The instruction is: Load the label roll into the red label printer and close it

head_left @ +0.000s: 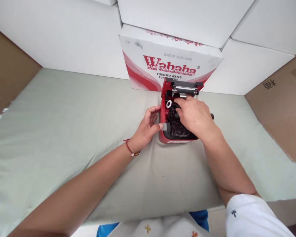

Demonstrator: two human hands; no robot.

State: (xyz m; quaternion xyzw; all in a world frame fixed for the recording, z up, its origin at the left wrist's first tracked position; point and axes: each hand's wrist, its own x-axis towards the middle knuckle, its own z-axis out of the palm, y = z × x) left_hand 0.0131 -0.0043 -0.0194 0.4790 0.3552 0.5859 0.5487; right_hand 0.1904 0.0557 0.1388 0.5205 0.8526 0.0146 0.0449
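Red device on cloth nr Wahaha box, lid up prob. for access, L hand w/ thumb & fingers apart at side, prob. steadying, R hand reaching in, grip hidden, can't say

We seem to be in a storeroom-like corner: large, plain white boxes, a red-and-white printed cardboard water carton and brown cardboard boxes border our pale green cloth-covered work surface.
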